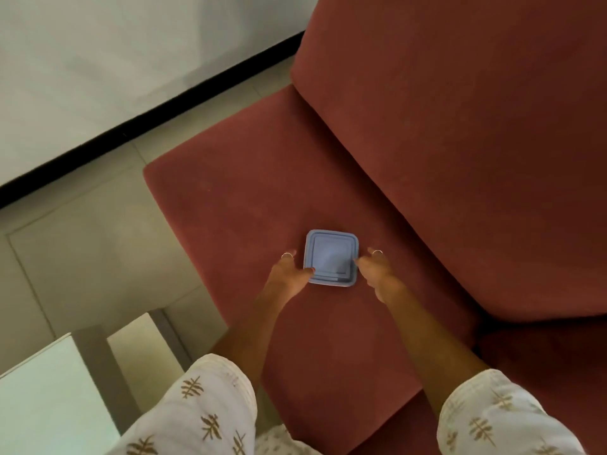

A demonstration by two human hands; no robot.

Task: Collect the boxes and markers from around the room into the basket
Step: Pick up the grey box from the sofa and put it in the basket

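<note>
Both hands reach down to a blue box (330,257) that lies flat on the seat of a red sofa (249,198). On the box's left edge sits the left hand (289,272); its thumb lies over the near left corner of the lid while the other fingers curl down along the left side, so it grips that edge. At the right edge, the right hand (377,269) has its fingertips touching the side of the box, the fingers bent toward it; whether they truly pinch the rim or only rest against it I cannot tell. Each hand wears a thin ring on one finger. The box is square with rounded corners and a stepped lid, and it rests near the middle of the seat cushion, just in front of the back cushion (476,142). Both forearms are bare, coming out of white sleeves (210,412) printed with small brown leaf shapes. Left of the sofa is a pale tiled floor (82,251), with a black skirting strip below a white wall. A white desk (42,402) corner shows at the lower left.
</note>
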